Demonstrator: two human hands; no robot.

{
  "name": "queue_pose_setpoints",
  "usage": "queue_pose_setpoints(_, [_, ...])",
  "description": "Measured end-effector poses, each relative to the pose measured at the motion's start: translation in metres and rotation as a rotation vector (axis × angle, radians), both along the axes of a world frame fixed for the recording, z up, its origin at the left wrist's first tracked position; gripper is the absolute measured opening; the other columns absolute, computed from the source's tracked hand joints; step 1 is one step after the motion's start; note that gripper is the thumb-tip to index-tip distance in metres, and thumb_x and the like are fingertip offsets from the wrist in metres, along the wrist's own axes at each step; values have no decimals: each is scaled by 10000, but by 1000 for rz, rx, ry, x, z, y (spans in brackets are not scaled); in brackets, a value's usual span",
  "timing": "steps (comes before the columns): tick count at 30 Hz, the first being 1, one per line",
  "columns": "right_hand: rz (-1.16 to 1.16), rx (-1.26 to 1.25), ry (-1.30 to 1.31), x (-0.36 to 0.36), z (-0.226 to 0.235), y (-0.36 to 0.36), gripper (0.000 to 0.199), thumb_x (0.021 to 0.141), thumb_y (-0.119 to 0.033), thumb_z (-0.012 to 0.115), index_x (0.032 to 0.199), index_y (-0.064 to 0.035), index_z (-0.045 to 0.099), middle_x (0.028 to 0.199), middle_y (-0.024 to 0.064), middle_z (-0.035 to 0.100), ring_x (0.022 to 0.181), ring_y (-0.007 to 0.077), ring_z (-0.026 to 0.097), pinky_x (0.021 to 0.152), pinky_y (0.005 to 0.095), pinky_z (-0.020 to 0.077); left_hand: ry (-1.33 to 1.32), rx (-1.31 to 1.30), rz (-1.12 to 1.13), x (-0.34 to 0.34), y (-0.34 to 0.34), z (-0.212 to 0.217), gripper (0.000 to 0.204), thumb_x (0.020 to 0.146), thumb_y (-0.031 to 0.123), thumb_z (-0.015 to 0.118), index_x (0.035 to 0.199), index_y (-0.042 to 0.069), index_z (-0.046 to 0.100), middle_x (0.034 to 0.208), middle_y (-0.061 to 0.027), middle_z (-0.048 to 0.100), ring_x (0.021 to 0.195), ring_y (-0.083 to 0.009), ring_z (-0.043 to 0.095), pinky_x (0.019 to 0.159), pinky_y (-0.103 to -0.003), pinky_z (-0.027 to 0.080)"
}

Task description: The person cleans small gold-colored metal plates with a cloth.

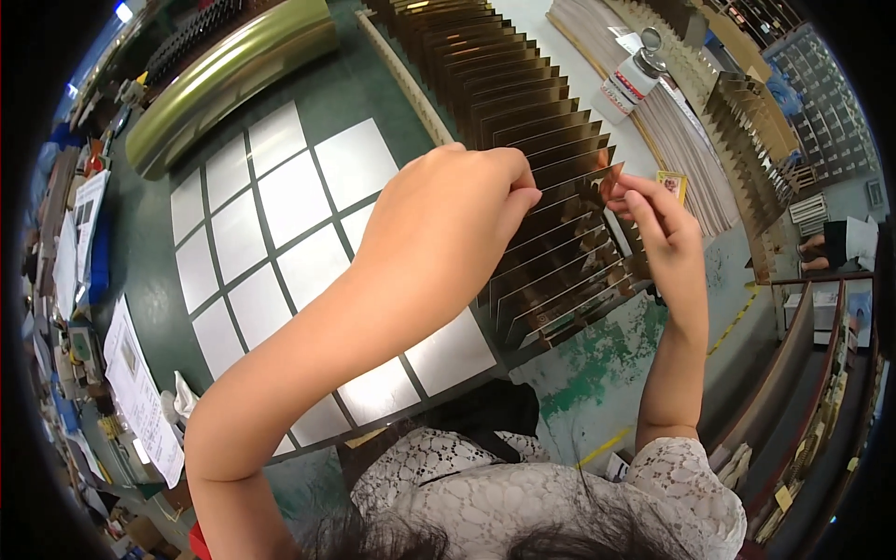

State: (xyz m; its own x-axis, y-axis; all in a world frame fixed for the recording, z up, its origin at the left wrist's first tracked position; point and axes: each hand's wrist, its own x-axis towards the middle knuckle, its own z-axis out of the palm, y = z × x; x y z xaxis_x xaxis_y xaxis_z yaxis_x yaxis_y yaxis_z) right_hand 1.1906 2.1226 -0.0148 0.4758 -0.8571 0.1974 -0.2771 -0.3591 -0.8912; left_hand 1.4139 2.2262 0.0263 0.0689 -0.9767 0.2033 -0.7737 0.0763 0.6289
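Note:
A long row of thin, shiny brown plates (523, 103) stands on edge in a rack, closely spaced and parallel. Over the rack's left side reaches my left hand (448, 210), its fingers curled and the thumb pressed in at the left edge of one thin plate (583, 175). At that plate's right corner my right hand (661, 213) pinches with thumb and fingertips. The left fingertips are partly hidden behind the hand. Beneath my left forearm, silvery-white rectangular sheets (292, 199) lie in a spaced grid on the dark green tabletop (161, 271).
A greenish-gold roll of film (233, 84) lies along the table's far left. White bottle (632, 84) with a metal top stands right of the rack, near long stacked strips (686, 140). Printed papers (140, 392) hang over the left edge. Shelving (793, 411) stands at right.

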Motion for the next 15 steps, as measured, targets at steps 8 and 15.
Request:
queue_pose_setpoints(8, [15,-72,61,0,2,5,257,942,-91,539,1145,55,597,1002,98,659,935,145,616,852,265,469,160,43,-12,-3,-5,-1,128,876,101,581,898,-13,634,751,-148,657,694,-265,632,636,-343,491])
queue_pose_setpoints(15, [-79,-257,9,2,38,13,278,930,-80,559,1175,49,589,1053,109,656,978,160,617,872,274,468,52,-341,-50,-3,-2,33,103,849,100,587,823,1,593,718,-174,621,699,-364,606,613,-422,476])
